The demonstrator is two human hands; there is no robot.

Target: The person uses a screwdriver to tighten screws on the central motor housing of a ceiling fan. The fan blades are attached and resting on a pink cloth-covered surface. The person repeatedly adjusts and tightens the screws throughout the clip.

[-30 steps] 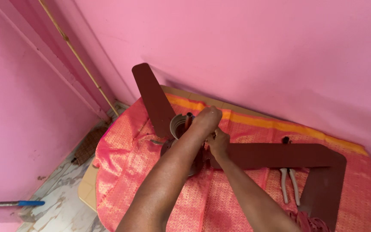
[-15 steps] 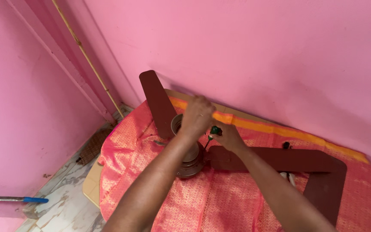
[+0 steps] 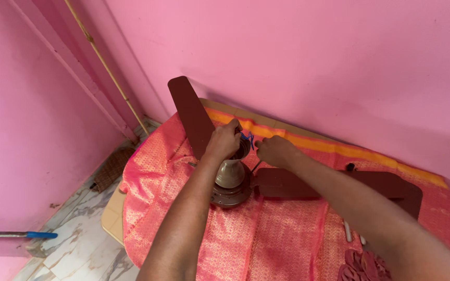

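Brown metal dominates here: a ceiling fan [image 3: 230,179] lies on a pink and gold brocade cloth [image 3: 266,234] draped over the tabletop, its round motor housing down and its bell-shaped canopy cup pointing up. The left hand [image 3: 224,141] is clenched round the top of that cup [image 3: 231,171], steadying it, while the right hand [image 3: 274,151] sits just beside it, fingers pinched on something small near the blue wires [image 3: 247,137] sprouting from the stem; what exactly is pinched is too small to tell. It reads as work on the wiring at the fan's top end, and the next move looks to call for a fine, steady pinch with the cup held firm. One flat, smooth blade [image 3: 191,114] angles up toward the pink wall [image 3: 313,57], another [image 3: 339,183] runs right beneath the forearm. A bamboo stick [image 3: 105,65] leans in the corner above the marbled floor [image 3: 74,250].
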